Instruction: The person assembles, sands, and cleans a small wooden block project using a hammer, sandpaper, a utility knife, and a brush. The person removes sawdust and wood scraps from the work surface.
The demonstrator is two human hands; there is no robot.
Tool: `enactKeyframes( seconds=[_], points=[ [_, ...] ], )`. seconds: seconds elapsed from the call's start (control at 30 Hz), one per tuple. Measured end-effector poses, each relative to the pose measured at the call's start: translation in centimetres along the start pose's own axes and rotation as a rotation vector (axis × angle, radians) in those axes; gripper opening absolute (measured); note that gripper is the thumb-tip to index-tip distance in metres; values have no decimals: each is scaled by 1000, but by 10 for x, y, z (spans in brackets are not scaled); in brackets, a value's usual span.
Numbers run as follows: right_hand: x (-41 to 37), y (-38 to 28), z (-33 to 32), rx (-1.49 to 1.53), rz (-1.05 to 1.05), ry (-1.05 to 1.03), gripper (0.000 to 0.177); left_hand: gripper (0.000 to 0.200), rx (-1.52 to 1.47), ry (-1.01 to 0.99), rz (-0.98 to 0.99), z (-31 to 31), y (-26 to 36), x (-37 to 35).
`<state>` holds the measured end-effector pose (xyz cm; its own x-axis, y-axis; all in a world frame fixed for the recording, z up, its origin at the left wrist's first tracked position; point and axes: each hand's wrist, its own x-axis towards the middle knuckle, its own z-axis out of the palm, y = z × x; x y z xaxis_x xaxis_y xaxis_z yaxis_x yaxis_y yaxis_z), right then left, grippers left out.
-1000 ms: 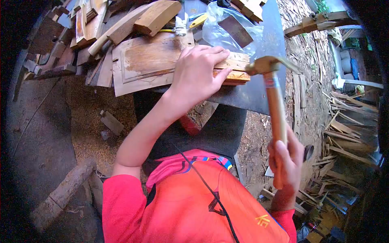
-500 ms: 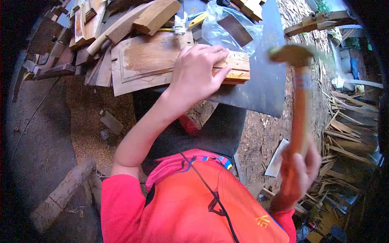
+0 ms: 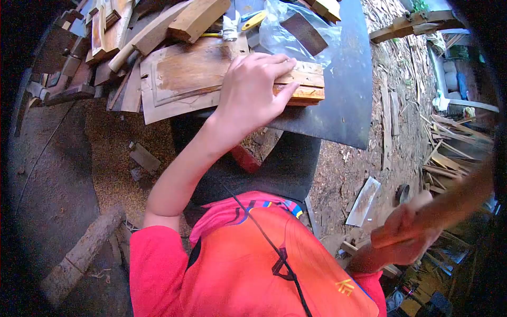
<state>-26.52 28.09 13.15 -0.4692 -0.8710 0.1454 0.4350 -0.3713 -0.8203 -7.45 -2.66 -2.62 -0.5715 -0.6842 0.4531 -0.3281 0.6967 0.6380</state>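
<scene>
My left hand (image 3: pixel 252 91) is wrapped over a narrow wooden block (image 3: pixel 309 86), with the thumb along its near side and the fingers over the top. Beneath and beside that block lies a flat wooden panel (image 3: pixel 185 68) with a raised border, on a dark tabletop (image 3: pixel 343 100). Off to the lower right, my right hand (image 3: pixel 409 245) is closed around the wooden handle of a hammer (image 3: pixel 457 198). The handle slants up and right, blurred by motion, and the hammer's head is out of sight.
Stacked wood pieces (image 3: pixel 198 21) crowd the table's far left. A clear plastic bag (image 3: pixel 277 39), a dark brown rectangular piece (image 3: pixel 304 34) and a yellow-handled tool (image 3: pixel 254 20) lie behind the block. Split scraps (image 3: pixel 454 142) cover the ground at right; a log (image 3: pixel 84 253) lies lower left.
My right hand has swung the hammer from upright beside the table out to the right and down, taking its head out of view. My left hand keeps its grip on the block.
</scene>
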Motion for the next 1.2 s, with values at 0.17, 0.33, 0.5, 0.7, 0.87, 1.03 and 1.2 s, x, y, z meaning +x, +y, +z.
enactKeyframes(
  seconds=[0.17, 0.33, 0.5, 0.7, 0.87, 1.03, 1.2],
  points=[
    [0, 56, 21, -999, 280, 254, 61, 43, -10, 0, -13, -3, 2, -1],
    [8, 25, 47, -932, 298, 248, 79, 44, 1, -3, -10, -1, 2, -3],
    [1, 46, 20, -662, -21, 200, 82, 44, -12, -2, -6, -2, 2, 0],
    [9, 32, 49, -1018, 312, 301, 64, 44, 4, 13, -11, 1, 1, -1],
    [1, 17, 19, -318, -213, 147, 61, 42, -12, 18, -5, 2, 2, -1],
    [13, 58, 35, -1045, 560, 244, 59, 44, -17, 1, -20, -1, 4, -2],
    [-16, 29, 33, -764, 21, 235, 47, 43, -14, 0, -20, -1, 3, -1]
  ],
)
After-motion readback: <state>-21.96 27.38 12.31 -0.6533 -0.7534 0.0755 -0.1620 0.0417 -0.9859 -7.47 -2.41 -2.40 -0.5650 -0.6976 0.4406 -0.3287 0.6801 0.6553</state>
